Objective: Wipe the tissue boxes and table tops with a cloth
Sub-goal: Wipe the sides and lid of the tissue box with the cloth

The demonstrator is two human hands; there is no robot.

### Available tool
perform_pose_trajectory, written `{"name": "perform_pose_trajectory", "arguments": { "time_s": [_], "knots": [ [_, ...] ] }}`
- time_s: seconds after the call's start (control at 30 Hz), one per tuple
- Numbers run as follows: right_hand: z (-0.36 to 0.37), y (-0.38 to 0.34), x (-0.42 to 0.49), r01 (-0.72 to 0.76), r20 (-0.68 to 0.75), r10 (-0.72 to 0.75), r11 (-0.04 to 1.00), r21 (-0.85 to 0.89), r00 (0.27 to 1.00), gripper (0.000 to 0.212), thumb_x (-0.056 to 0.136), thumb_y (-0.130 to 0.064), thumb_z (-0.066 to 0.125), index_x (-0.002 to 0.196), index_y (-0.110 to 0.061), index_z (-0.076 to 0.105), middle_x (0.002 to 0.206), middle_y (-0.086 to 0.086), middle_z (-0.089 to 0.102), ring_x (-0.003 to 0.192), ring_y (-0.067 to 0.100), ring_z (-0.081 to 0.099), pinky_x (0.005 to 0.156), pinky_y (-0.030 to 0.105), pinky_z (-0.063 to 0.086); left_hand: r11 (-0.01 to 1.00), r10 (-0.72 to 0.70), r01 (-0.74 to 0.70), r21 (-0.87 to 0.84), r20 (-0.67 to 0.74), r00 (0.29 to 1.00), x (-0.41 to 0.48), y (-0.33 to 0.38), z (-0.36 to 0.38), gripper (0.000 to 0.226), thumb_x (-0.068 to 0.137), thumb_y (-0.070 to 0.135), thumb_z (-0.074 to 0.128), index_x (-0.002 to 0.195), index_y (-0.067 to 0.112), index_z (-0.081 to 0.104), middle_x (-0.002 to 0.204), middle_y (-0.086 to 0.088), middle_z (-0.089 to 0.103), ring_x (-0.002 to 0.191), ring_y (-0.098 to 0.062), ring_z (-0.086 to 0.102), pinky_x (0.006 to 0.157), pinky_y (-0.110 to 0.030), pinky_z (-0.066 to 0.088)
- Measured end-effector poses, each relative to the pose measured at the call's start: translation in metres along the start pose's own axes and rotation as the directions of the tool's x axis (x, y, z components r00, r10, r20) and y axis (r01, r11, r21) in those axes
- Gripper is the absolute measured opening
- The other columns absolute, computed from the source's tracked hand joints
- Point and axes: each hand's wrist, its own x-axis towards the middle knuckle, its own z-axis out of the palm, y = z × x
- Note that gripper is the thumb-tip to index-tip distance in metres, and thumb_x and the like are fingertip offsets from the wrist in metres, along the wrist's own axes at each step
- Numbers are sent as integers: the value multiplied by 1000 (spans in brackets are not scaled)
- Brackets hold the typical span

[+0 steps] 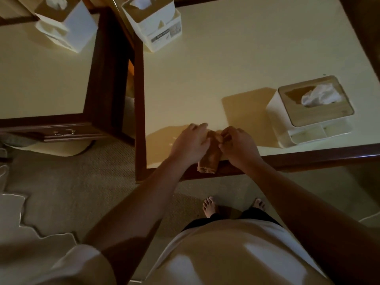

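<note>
The cloth (208,159) is gripped between the left hand (191,142) and the right hand (238,146), which are met at the near edge of the tabletop (236,58). The right hand's fingers are curled and pinched on the cloth's far end. The left hand is closed along the cloth's left side, its thumb hidden.

The cloth is seen as a narrow folded bundle. Its long axis is run far to near, roughly toward the person. The near end is hung over the dark wooden rim (308,157) and the far end is laid on the tabletop.

Step judged: the cloth is being folded and readied for wiping. For a good job, a flat pad should be formed and loose ends tucked in, so that an even face is pressed down.

The nearest tissue box (310,110) is stood to the right, apart from the hands. A second tissue box (152,23) is set at the far left corner. A third tissue box (67,25) is set on the neighbouring tabletop (41,83).
</note>
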Motion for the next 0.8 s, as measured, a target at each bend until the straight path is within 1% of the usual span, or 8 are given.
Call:
{"name": "perform_pose_trajectory", "arguments": {
  "time_s": [0.07, 0.2, 0.33, 0.43, 0.5, 0.57, 0.67, 0.8],
  "knots": [
    [-2, -3, 1, -39, 14, 37, 994, 103, 999, 23, 93, -20, 71, 114, -17, 64, 105, -1, 67, 95, 18, 62, 72, 29, 46, 1000, 6, -5, -21, 85, 996, 14, 2, -1, 50, 100, 17, 57, 150, 21, 51, 137, -8, 48, 122, -31, 56, 96, -43, 52],
    [-6, -6, 4, -104, 1, 107, 968, 228, 994, 31, 88, -16, 77, 117, -17, 63, 95, -11, 64, 87, 8, 60, 68, 21, 45, 1000, 2, 2, -30, 129, 992, 26, 1, -4, 26, 95, 6, 57, 118, 18, 63, 114, -2, 47, 106, -29, 55, 77, -32, 39],
    [-9, -11, 0, -45, -44, 59, 961, 273, 997, 33, 89, -12, 75, 120, -18, 68, 100, -7, 70, 91, 11, 66, 74, 19, 51, 978, 20, -7, -206, 60, 998, 20, 1, -13, 23, 95, 3, 62, 110, 20, 63, 109, 4, 59, 96, -21, 59, 66, -29, 42],
    [-9, -9, -15, 97, -94, -76, 965, 244, 993, 22, 92, -13, 76, 114, -17, 74, 104, -7, 71, 94, 10, 65, 78, 15, 50, 948, 47, -57, -313, -38, 998, -1, 0, -16, 26, 94, 8, 71, 113, 24, 65, 104, 10, 65, 90, -8, 63, 71, -22, 48],
    [-5, -4, -29, 235, -148, -211, 957, 169, 966, 16, 90, -12, 78, 105, -16, 75, 104, -7, 68, 94, 11, 62, 78, 17, 48, 950, 94, -122, -286, -109, 990, -20, -5, -11, 24, 90, 6, 75, 108, 21, 70, 102, 9, 67, 88, -2, 61, 70, -15, 46],
    [4, 4, -40, 377, -193, -362, 925, 43, 912, 18, 85, -2, 80, 100, -11, 75, 103, 0, 69, 95, 17, 61, 78, 25, 50, 956, 148, -176, -236, -135, 980, -39, -13, 0, 26, 87, 2, 75, 107, 18, 71, 105, 6, 65, 89, -9, 62, 75, -21, 50],
    [16, 14, -51, 508, -150, -526, 849, -143, 837, 28, 79, 10, 78, 104, -4, 77, 108, 12, 73, 98, 30, 62, 82, 33, 51, 970, 200, -209, -123, -85, 976, -61, -28, 19, 35, 89, 0, 70, 122, 11, 70, 120, 0, 62, 105, -17, 59, 85, -32, 52],
    [22, 24, -61, 565, -10, -575, 806, -175, 818, 34, 83, -2, 70, 114, -12, 79, 124, 7, 71, 108, 29, 58, 91, 40, 52, 976, 172, -181, -120, -79, 982, -78, -37, 38, 40, 98, 18, 65, 138, 10, 67, 129, -4, 58, 119, -19, 54, 96, -34, 49]
  ]
}}
